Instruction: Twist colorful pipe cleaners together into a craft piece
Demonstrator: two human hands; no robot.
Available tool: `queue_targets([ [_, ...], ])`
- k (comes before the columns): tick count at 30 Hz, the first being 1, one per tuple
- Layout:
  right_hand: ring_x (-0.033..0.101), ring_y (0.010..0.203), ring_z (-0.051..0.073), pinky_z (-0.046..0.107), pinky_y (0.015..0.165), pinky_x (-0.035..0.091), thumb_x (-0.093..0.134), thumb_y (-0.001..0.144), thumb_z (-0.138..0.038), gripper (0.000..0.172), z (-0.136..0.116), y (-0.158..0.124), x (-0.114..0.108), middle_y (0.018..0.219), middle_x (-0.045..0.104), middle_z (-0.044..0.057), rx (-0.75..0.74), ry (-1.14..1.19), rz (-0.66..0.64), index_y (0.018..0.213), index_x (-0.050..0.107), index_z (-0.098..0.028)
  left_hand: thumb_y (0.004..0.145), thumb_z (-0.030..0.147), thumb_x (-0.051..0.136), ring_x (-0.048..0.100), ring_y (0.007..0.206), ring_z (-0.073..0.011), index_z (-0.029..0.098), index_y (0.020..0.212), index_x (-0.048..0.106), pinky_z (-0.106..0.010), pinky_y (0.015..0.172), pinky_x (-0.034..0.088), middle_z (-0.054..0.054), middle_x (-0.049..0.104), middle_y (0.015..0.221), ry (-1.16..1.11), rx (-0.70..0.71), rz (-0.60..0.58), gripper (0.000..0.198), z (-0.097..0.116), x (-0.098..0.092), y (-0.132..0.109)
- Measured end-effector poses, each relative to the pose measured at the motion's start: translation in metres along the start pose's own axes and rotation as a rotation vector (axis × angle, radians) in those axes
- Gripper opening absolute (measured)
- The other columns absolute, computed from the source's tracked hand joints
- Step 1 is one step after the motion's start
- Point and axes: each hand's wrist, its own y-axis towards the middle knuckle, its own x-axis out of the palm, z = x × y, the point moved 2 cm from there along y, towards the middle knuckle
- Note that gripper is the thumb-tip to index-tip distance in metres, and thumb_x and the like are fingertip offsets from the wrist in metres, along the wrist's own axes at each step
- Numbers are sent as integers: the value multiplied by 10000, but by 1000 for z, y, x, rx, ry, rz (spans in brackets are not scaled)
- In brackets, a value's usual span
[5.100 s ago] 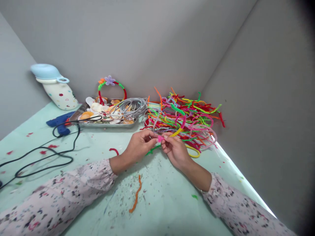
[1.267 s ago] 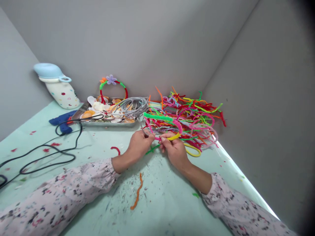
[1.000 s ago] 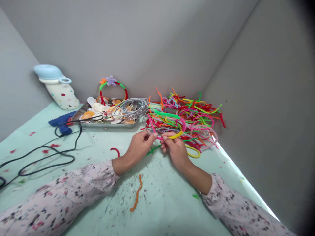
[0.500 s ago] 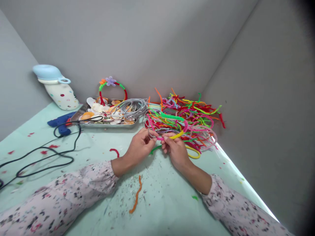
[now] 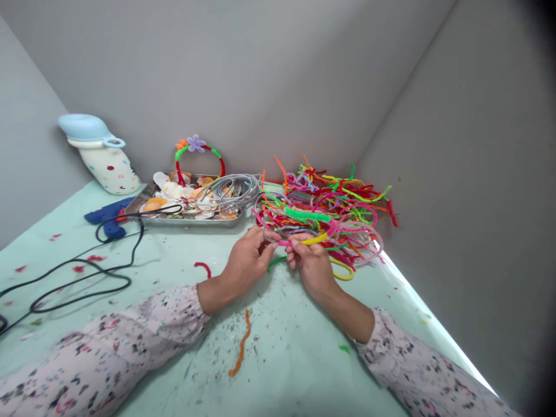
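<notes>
My left hand (image 5: 247, 258) is closed, thumb and fingers pinching a pink pipe cleaner (image 5: 284, 243) beside a thin grey wire. Close against it, my right hand (image 5: 313, 267) pinches the yellow section (image 5: 316, 238) of a curved piece wrapped in pipe cleaner. That piece bends back through a pink section (image 5: 332, 227) into a thick green section (image 5: 307, 216). Fingers hide where the pink meets the yellow. Behind both hands lies a tangled heap of pipe cleaners (image 5: 356, 194) in many colours.
A metal tray (image 5: 195, 222) holds shells, a coil of grey wire (image 5: 238, 188) and an upright flowered hoop (image 5: 222, 168). Left of it are a blue glue gun (image 5: 106, 213), its black cord (image 5: 125, 266) and a bottle (image 5: 108, 168). An orange pipe cleaner (image 5: 241, 347) lies nearer me.
The wrapped piece has tipped slightly, its green section shifting down and to the right. A loose pink end has swung left above my left hand. Both hands remain nearly in place.
</notes>
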Motion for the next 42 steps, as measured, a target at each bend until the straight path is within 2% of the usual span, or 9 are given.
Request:
queue_targets([
  [5,529,498,101,210,457,423,635,799,-344,189,-3,-2,3,662,623,-8,-23,23,-10,879,622,-174,884,179,508,581,915,-186,172,959,631,-304,818,437,-58,638,955,14,14,-4,144,1,-1,1],
  [20,526,486,94,222,465,422,628,810,-345,178,-2,-3,3,664,628,-13,-46,11,-17,873,630,-178,875,185,505,582,849,-180,172,930,615,-283,724,436,-54,637,920,34,-58,-20,124,-1,0,3],
  [29,525,496,98,215,462,426,634,799,-353,185,-4,-2,2,662,623,-16,-32,20,-17,870,622,-183,886,209,511,572,867,-185,178,954,634,-297,778,443,-53,626,919,50,-18,-9,144,1,-1,2],
  [42,525,495,96,222,470,423,626,792,-342,163,-9,-5,5,660,617,-19,-47,-15,-3,846,612,-189,869,204,523,574,794,-168,174,895,647,-267,686,425,-40,644,871,54,-42,-14,131,-4,1,3],
])
